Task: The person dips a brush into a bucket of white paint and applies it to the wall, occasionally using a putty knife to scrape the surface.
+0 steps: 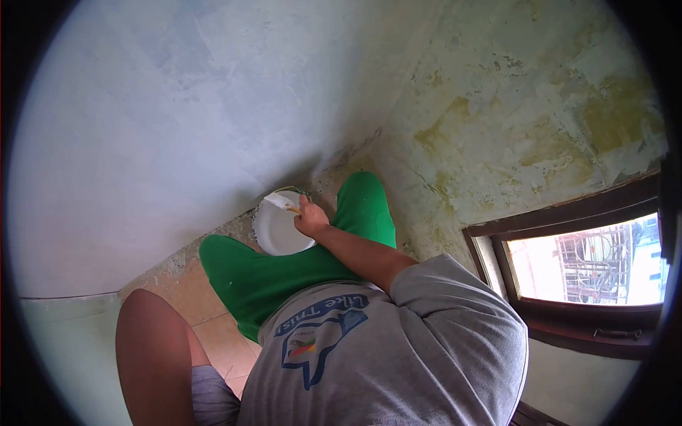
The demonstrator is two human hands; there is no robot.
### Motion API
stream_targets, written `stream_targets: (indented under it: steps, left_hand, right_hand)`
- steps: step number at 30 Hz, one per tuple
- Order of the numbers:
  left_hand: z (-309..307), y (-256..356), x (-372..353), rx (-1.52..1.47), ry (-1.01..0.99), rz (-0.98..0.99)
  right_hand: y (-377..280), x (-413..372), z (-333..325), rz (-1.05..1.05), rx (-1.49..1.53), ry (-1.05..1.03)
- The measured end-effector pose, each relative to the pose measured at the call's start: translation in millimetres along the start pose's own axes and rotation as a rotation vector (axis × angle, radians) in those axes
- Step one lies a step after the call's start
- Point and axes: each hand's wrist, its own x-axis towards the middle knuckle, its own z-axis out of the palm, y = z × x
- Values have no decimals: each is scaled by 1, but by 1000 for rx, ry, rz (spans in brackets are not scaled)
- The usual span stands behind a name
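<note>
In the head view, my right hand (310, 216) is closed around the yellowish handle of a putty knife (278, 201). The wide end of the tool looks white. It is over the far rim of a round white bucket (273, 231), which stands on the floor between my knees. The contents of the bucket look white, but I cannot make out how full it is. My left arm (153, 348) is bent at the lower left, and its hand is out of view.
Close ahead is a pale, patchy wall (177, 135). A second wall (511, 121) with yellowish stains meets it in a corner on the right. A dark-framed window (568, 220) is set low in that wall. Orange-brown floor tiles (217, 337) show at the left.
</note>
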Motion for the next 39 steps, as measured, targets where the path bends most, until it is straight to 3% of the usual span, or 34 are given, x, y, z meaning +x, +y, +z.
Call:
stream_targets:
  steps: [16, 21, 23, 24, 26, 27, 29, 31, 32, 33, 35, 39]
  left_hand:
    - [28, 13, -12, -197, 168, 8]
    - [41, 4, 20, -264, 138, 120]
    - [81, 1, 39, -323, 148, 142]
    - [90, 2, 44, -353, 147, 143]
    - [105, 1, 45, -421, 167, 157]
    - [73, 4, 37, -456, 173, 168]
    - [31, -44, -54, -848, 668, -487]
    - [89, -45, -119, -170, -298, -729]
    - [97, -63, -157, -250, -595, -753]
    - [117, -43, -180, -414, -386, -1204]
    - [100, -40, -246, -241, -269, -1551]
    - [110, -32, -253, -362, -186, -1754]
  right_hand:
    - [12, 9, 8, -42, 48, 100]
    - [-7, 3, 1, 209, 106, 94]
    - [0, 12, -7, 424, 460, 418]
    - [9, 16, -5, 439, 475, 423]
    - [29, 34, -13, 592, 639, 649]
    - [28, 34, -28, 586, 707, 745]
    - [46, 41, -42, 516, 739, 873]
    - [66, 52, -56, 439, 770, 1021]
    - [78, 57, -62, 432, 875, 1019]
    - [88, 62, -71, 419, 977, 1019]
    - [94, 61, -101, 395, 989, 1044]
    - [86, 47, -158, 276, 936, 1111]
